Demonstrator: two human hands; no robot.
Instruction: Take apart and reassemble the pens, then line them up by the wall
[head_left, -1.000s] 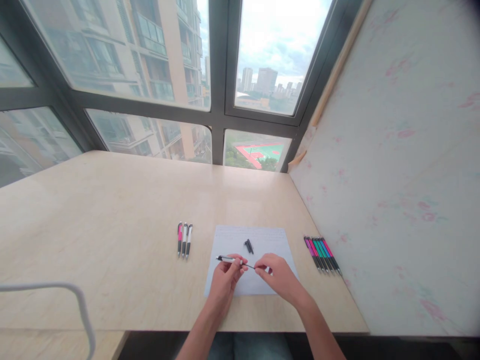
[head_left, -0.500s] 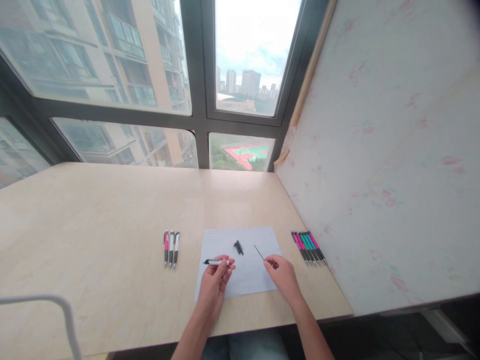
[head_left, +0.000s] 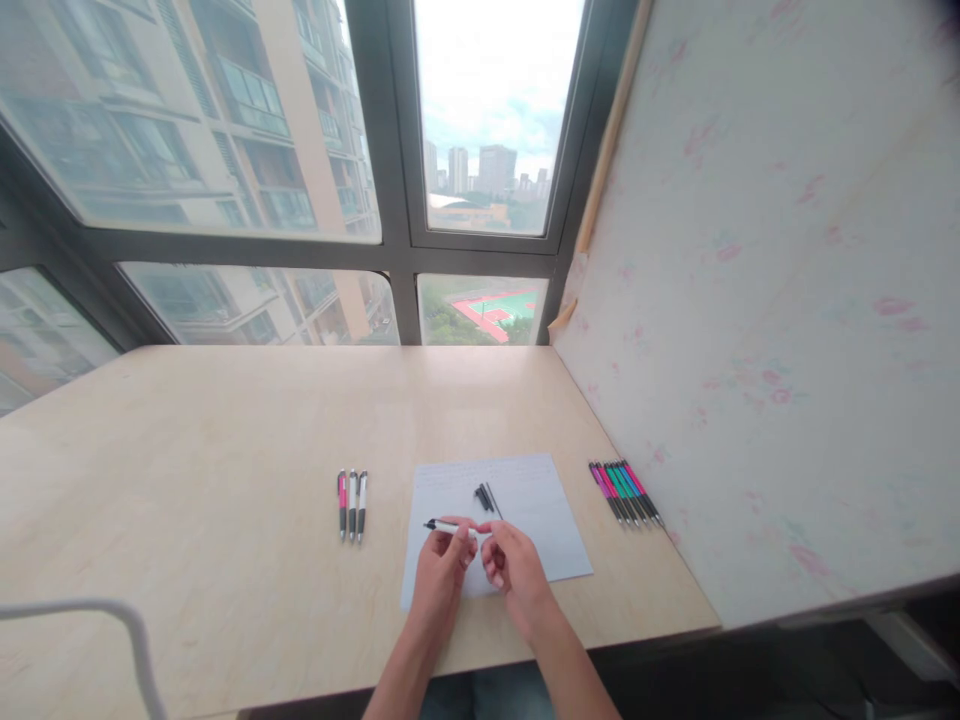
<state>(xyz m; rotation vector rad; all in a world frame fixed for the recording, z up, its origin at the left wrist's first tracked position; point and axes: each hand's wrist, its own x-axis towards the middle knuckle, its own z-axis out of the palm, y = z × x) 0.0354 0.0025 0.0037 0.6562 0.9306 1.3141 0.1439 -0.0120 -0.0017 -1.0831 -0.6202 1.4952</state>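
The right hand (head_left: 516,568) has come in close beside the left hand (head_left: 442,562), fingers curled; I cannot tell if it grips anything. The left hand pinches a pen (head_left: 444,524) over the paper (head_left: 544,525), where a thin refill (head_left: 493,500) lies.

Black-tipped white plastic pen (head_left: 445,524); white paper sheet (head_left: 544,535); pale beige wooden tabletop (head_left: 225,450); pink and green plastic pens (head_left: 626,492).

3 pens (head_left: 352,505) side by side on the table (head_left: 225,450), coloured pens (head_left: 626,492) beside the wall (head_left: 750,350)
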